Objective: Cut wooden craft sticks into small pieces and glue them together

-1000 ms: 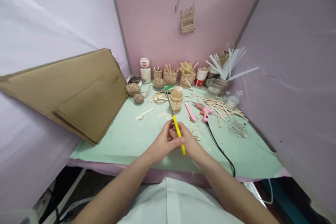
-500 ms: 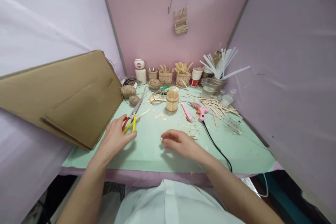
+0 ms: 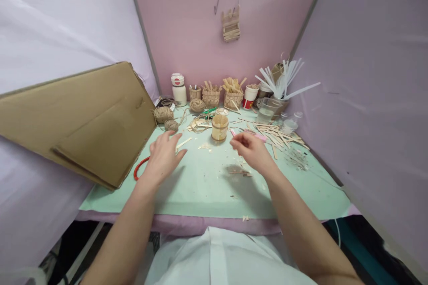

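Observation:
My left hand (image 3: 165, 156) is open, fingers spread, over the left part of the green table. Beneath it lie scissors, of which a red handle loop (image 3: 137, 170) shows; the rest is hidden. My right hand (image 3: 254, 152) hovers with loosely curled fingers and nothing visible in them. Behind that hand are a pink cutter knife (image 3: 233, 132) and a pink glue gun (image 3: 261, 137), both mostly covered. Between and beyond my hands stands a small round wooden-stick pot (image 3: 220, 128) with twine bands, touched by neither hand.
A large cardboard sheet (image 3: 100, 124) leans at the left. Twine balls (image 3: 163, 115), a white bottle (image 3: 179, 91), stick-filled baskets (image 3: 233, 98) and a cup of white strips (image 3: 280, 98) line the back. Loose wooden sticks (image 3: 277, 136) lie at the right.
My left hand has moved forward and right, over the scissors, which have shifted; the yellow-handled tool is now out of sight. My right hand has moved forward and right, toward the cutter knife and glue gun.

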### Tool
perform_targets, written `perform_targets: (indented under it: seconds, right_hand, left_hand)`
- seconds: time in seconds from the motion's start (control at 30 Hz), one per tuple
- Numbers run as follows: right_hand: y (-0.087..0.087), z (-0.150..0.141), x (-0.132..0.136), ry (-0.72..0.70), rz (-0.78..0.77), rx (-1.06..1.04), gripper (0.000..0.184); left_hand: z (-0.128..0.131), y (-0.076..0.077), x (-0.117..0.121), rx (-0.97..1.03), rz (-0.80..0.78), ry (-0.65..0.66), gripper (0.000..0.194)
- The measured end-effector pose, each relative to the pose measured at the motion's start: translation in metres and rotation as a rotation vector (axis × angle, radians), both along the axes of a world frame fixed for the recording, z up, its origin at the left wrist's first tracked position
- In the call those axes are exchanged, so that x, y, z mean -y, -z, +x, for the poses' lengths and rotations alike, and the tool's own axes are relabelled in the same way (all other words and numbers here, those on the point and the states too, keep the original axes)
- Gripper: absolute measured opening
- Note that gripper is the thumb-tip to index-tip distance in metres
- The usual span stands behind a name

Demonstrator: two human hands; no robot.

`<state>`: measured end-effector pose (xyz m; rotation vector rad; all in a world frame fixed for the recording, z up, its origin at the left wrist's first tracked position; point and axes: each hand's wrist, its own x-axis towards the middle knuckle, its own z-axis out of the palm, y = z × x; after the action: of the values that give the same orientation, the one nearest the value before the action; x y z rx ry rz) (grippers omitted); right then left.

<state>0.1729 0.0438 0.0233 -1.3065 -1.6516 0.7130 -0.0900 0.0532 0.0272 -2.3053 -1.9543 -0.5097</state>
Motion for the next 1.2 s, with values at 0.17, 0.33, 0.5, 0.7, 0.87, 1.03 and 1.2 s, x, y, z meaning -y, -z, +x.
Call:
perform_targets:
  seconds: [0.17, 0.33, 0.5, 0.7, 0.87, 1.03, 1.2]
  right_hand:
    - [0.012, -0.028, -0.054, 0.28, 0.293, -0.179, 0.012]
    - [0.029, -0.042, -0.052, 0.185, 0.297, -0.101, 0.008]
    - [0.039, -0.043, -0.045, 0.107, 0.268, -0.036, 0.008]
    - [0.043, -0.044, -0.046, 0.074, 0.252, 0.004, 0.007]
    - [0.041, -0.044, -0.045, 0.078, 0.243, 0.0, 0.009]
    - [0.04, -0.036, -0.049, 0.136, 0.251, -0.014, 0.013]
    - [0.044, -0.032, -0.053, 0.168, 0.24, 0.021, 0.015]
  left_hand:
    - [0.039, -0.003, -0.06, 0.144, -0.06, 0.223, 0.023]
    - [0.041, 0.04, -0.087, 0.21, -0.151, 0.188, 0.023]
    - [0.049, 0.053, -0.088, 0.206, -0.167, 0.244, 0.021]
    - [0.057, 0.059, -0.094, 0.177, -0.202, 0.262, 0.019]
    - [0.056, 0.064, -0.095, 0.172, -0.214, 0.256, 0.019]
    - [0.056, 0.064, -0.093, 0.201, -0.202, 0.259, 0.021]
    - [0.049, 0.061, -0.092, 0.259, -0.2, 0.265, 0.026]
